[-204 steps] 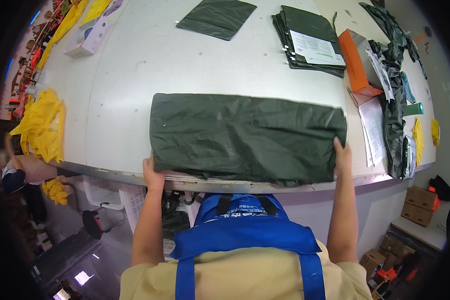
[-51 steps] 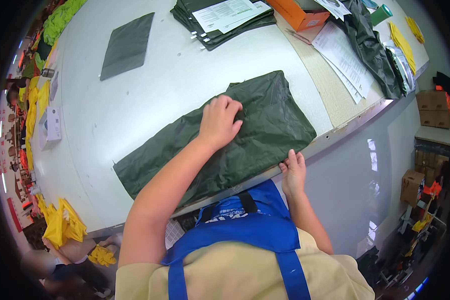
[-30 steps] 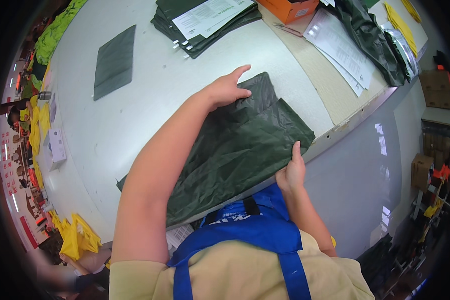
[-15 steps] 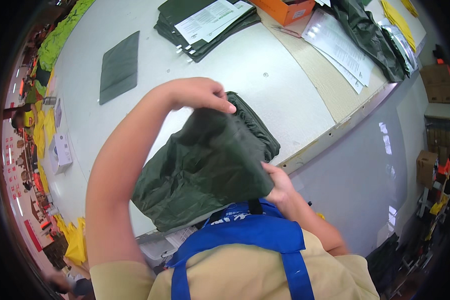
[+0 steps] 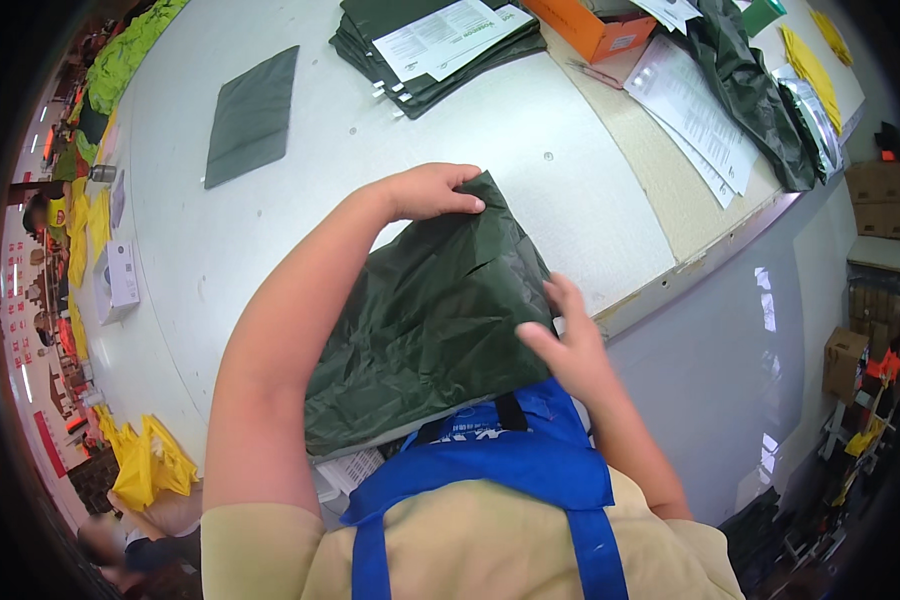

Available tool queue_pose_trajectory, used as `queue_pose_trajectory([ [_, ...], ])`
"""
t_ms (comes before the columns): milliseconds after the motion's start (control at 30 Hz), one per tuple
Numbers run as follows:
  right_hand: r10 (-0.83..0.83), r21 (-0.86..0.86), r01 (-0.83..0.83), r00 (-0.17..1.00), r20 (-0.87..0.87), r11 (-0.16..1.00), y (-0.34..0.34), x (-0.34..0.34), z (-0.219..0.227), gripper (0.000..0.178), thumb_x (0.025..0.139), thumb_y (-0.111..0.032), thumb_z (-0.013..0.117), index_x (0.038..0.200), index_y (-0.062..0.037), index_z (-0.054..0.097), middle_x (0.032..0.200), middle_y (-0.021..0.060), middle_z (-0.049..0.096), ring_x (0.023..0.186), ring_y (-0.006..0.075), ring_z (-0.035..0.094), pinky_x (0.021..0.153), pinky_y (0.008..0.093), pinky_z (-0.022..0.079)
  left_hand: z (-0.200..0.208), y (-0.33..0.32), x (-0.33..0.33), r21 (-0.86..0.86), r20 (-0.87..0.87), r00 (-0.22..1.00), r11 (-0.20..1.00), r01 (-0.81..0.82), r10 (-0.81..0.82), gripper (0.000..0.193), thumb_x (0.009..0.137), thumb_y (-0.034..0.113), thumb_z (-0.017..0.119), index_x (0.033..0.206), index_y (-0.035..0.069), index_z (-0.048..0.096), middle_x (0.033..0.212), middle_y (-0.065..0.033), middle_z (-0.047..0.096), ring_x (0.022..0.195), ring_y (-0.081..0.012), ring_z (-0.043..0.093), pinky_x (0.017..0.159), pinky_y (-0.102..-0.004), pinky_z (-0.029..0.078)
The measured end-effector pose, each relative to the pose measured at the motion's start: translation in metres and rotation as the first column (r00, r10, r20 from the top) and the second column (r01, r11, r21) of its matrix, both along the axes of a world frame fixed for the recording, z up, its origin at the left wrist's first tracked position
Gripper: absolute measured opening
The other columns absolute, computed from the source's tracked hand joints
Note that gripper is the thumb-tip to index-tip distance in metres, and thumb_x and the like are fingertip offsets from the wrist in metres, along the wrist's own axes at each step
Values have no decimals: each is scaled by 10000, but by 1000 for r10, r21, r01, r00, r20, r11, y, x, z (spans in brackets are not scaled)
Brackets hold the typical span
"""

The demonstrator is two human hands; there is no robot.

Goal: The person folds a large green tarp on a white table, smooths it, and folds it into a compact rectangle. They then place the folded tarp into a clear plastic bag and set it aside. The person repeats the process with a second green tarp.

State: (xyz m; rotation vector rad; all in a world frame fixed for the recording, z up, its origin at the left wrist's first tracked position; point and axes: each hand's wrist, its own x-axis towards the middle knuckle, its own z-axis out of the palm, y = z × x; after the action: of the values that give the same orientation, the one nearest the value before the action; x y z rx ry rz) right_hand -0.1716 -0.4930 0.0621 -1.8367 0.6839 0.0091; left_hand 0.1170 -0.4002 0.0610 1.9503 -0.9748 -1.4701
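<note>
At the table's near edge, a dark green garment (image 5: 425, 320) is lifted; its side is touched by the open right hand (image 5: 560, 345), its top corner pinched by the left hand (image 5: 430, 190). Seemingly light, limp, slippery; best gripped at corners.

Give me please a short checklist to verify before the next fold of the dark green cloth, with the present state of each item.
1. Left hand grips the far edge of the dark green cloth: ok.
2. Right hand rests on the near right edge of the cloth: ok.
3. Cloth lies flat and smooth: not ok, it is wrinkled and partly lifted.
4. Cloth sits fully on the white table: not ok, its near part hangs past the table edge.
5. Bare table beyond the cloth for laying it down: ok.
6. Edges of the layers meet evenly: cannot tell, the forearm hides part of them.
</note>
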Motion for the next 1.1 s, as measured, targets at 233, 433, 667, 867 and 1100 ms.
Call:
queue_pose_trajectory([
  [233,-28,686,28,1000,-11,727,-24,38,-26,477,883,-218,648,1240,63,502,1066,260,643,988,333,642,864,366,488,-8,7,0,-102,224,974,995,-19,42,339,905,354,610,1079,66,570,976,-128,650,887,-242,608,795,-368,479],
  [433,54,-278,-108,980,-193,954,-18,52,-28,568,872,-295,660,1264,63,459,1078,262,620,968,386,617,857,412,481,-29,-5,-29,10,524,840,985,-173,142,475,849,441,653,1169,101,565,1079,-170,654,1022,-353,616,858,-419,493],
  [667,15,-521,-123,978,-206,844,6,121,-30,605,937,-470,517,1274,26,442,1165,266,558,1009,429,589,850,476,481,-4,117,-60,-492,688,472,833,-253,551,478,885,299,619,1312,109,516,1353,-154,495,1240,-345,470,1036,-423,387],
  [867,39,-634,-163,978,-205,756,12,137,-54,469,975,-449,441,1150,-18,495,1110,248,599,955,448,596,796,514,477,-7,348,-155,-257,885,144,723,-641,442,540,891,342,593,1393,183,471,1473,-165,375,1361,-365,338,1084,-531,277],
  [1100,-62,-721,-122,972,-224,682,16,141,-85,392,998,-429,399,1008,-45,478,915,247,646,868,480,595,716,537,460,-90,372,-167,-118,946,146,727,-676,289,597,920,425,518,1470,249,366,1559,-106,256,1428,-330,230,1130,-588,129],
])
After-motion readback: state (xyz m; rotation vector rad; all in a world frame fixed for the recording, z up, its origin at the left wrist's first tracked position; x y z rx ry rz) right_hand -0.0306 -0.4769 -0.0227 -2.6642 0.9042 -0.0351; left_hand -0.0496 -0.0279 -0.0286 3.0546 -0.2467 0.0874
